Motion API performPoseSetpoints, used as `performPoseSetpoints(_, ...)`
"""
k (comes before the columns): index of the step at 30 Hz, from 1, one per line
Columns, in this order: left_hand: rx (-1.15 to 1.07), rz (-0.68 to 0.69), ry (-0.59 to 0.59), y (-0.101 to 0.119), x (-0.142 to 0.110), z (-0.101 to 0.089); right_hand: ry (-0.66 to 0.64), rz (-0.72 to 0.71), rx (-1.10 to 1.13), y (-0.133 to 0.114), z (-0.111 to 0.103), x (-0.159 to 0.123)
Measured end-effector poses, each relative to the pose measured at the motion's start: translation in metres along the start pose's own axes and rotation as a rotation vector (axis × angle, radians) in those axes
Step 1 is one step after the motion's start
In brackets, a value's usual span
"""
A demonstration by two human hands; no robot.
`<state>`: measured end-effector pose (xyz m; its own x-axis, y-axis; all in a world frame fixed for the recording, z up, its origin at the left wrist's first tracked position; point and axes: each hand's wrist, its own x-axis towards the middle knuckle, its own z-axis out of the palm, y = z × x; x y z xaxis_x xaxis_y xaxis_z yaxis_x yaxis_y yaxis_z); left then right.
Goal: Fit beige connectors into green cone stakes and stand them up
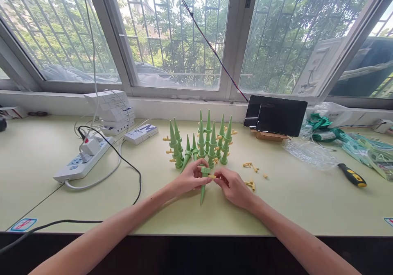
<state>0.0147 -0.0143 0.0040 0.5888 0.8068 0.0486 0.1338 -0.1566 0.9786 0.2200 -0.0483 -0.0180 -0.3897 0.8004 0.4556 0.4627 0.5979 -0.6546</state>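
Observation:
My left hand (195,176) is closed round a green plant watering spike (203,194), whose pointed end is downward and whose collar shows above the fingers. In my right hand (231,185), thumb and forefinger pinch a small yellow valve (211,177) at the side of that collar. How far the valve sits in the spike I cannot make out. Just behind the hands stand several green spikes (201,142) in stacks, points up, many with yellow valves sticking out sideways. Loose yellow valves (251,185) lie right of my right hand.
At left are a white power strip (82,160), a black cable (130,164) and a white box (141,134). A tablet (282,115) leans at the back right. A black-yellow screwdriver (352,175) and plastic bags (310,154) lie at right, near more yellow valves (254,167).

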Motion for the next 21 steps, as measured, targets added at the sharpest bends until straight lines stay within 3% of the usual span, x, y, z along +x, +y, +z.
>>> performPoseSetpoints(7,-0.016,-0.015,-0.011,0.0001,0.0,0.0006,-0.047,-0.009,-0.039,0.0016,0.0003,0.0002)
performPoseSetpoints(21,-0.059,-0.013,-0.028,-0.0029,0.0013,-0.0016,0.019,-0.024,0.027,0.0015,0.001,0.0004)
